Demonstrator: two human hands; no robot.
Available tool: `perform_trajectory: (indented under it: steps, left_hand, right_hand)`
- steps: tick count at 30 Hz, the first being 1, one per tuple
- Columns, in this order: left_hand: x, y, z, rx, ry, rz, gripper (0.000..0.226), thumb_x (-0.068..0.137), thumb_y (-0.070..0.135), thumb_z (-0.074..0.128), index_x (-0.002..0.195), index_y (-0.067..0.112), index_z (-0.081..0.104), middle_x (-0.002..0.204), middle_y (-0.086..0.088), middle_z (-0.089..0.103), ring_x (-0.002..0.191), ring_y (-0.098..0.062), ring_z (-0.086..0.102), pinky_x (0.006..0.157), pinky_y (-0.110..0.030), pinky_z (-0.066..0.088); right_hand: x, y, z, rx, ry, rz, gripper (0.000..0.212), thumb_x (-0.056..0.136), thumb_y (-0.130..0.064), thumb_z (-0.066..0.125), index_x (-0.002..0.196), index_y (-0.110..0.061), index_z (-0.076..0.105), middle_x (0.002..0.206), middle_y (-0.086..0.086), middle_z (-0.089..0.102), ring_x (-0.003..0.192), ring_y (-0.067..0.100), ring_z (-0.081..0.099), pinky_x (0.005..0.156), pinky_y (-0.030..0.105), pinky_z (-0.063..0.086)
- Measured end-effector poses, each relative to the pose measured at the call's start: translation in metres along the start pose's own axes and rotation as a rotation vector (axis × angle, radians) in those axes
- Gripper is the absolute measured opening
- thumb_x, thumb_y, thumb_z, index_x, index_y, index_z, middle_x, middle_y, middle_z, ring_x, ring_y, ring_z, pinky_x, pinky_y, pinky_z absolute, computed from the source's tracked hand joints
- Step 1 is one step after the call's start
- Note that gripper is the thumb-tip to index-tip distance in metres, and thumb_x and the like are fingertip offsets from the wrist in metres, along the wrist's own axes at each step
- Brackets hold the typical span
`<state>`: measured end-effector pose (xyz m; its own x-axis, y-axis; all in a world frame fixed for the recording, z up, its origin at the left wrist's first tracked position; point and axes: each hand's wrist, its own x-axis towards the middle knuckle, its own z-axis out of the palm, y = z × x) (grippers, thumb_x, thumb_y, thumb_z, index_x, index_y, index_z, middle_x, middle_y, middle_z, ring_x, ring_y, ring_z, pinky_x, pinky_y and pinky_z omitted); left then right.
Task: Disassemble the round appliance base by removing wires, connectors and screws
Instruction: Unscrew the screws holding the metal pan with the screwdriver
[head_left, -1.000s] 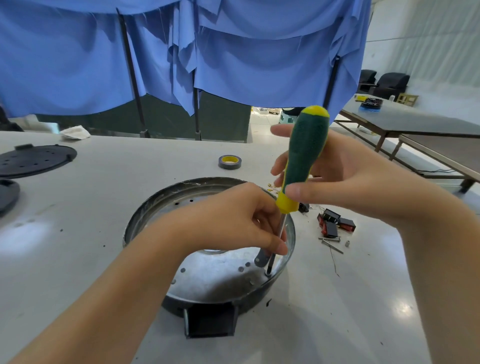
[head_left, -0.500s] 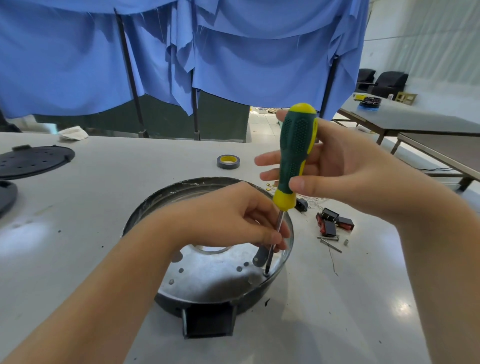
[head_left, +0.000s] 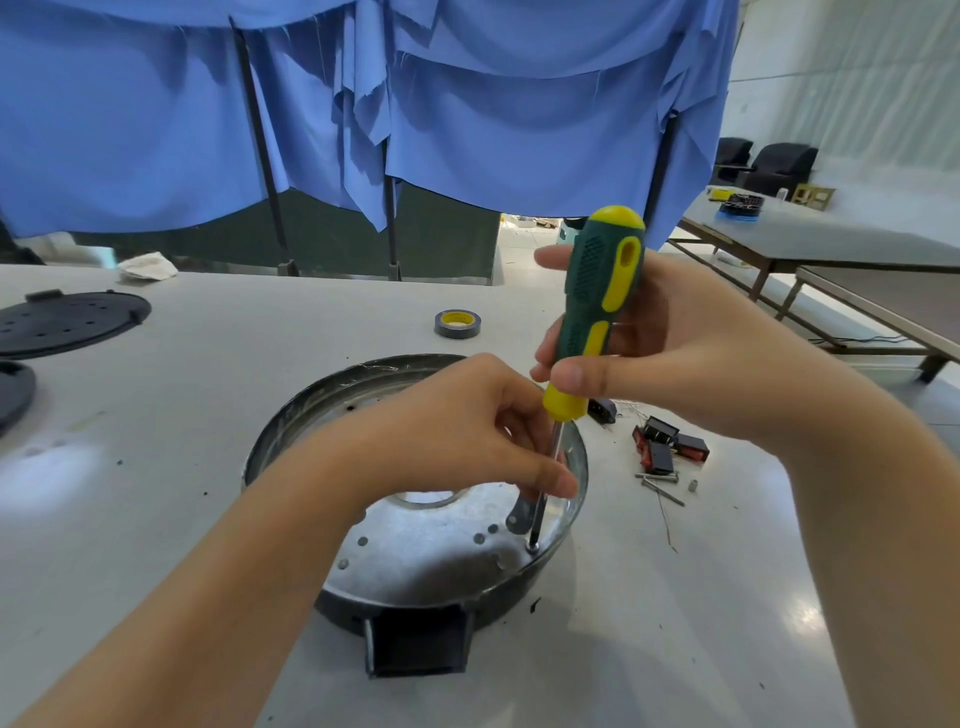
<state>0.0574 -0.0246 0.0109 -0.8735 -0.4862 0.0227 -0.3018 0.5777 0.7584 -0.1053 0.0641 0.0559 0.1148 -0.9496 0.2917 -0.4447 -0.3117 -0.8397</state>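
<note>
The round appliance base (head_left: 415, 551) sits on the worktop (head_left: 208, 415). The right hand (head_left: 670, 348) grips the green-and-yellow screwdriver (head_left: 597, 306) upright, its tip on a screw (head_left: 532, 546) at the base's right inner edge. The left hand (head_left: 462, 431) pinches the shaft above it. Loose black-and-red connectors (head_left: 667, 447) lie right of the base, tape roll (head_left: 457, 323) behind.

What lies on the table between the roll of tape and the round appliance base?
Nothing: in the head view, the table is bare between the roll of tape and the far rim of the round appliance base.
</note>
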Motion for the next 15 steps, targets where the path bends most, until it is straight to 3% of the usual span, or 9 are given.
perform_trajectory:
  steps: [5, 9, 11, 15]
  left_hand:
    - [-0.0031, 0.0002, -0.0025, -0.102, -0.074, 0.0, 0.017, 0.082, 0.019, 0.076, 0.098, 0.015, 0.075, 0.088, 0.002, 0.076, 0.083, -0.01, 0.072, 0.079, -0.022, 0.057]
    - [-0.0045, 0.0009, -0.0036, -0.148, -0.076, 0.025, 0.012, 0.081, 0.014, 0.076, 0.092, 0.019, 0.076, 0.086, 0.002, 0.077, 0.082, -0.012, 0.073, 0.076, -0.018, 0.055]
    - [-0.0038, 0.002, -0.0029, -0.132, -0.049, 0.038, 0.01, 0.079, 0.015, 0.078, 0.085, 0.023, 0.077, 0.083, 0.004, 0.076, 0.08, -0.013, 0.073, 0.078, -0.021, 0.057]
    - [-0.0018, 0.0026, -0.0012, -0.108, 0.017, 0.036, 0.007, 0.075, 0.02, 0.081, 0.08, 0.019, 0.076, 0.079, -0.001, 0.075, 0.077, -0.02, 0.072, 0.082, -0.034, 0.058]
  right_hand:
    - [-0.0012, 0.0028, 0.0, 0.143, -0.058, -0.015, 0.064, 0.072, -0.003, 0.067, 0.127, -0.027, 0.042, 0.105, 0.004, 0.073, 0.098, 0.016, 0.071, 0.076, 0.022, 0.056]
    - [-0.003, 0.0045, -0.0025, 0.193, -0.149, -0.004, 0.081, 0.08, 0.006, 0.064, 0.142, -0.028, 0.026, 0.122, 0.003, 0.066, 0.111, 0.019, 0.066, 0.085, 0.026, 0.054]
    - [-0.0041, 0.0041, -0.0042, 0.154, -0.149, 0.006, 0.084, 0.077, 0.003, 0.063, 0.144, -0.031, 0.026, 0.121, -0.001, 0.067, 0.112, 0.017, 0.065, 0.084, 0.025, 0.054]
    - [-0.0015, -0.0002, -0.0036, 0.0, -0.07, 0.022, 0.065, 0.069, -0.025, 0.078, 0.126, -0.035, 0.047, 0.1, -0.012, 0.071, 0.098, 0.01, 0.069, 0.079, 0.023, 0.055]
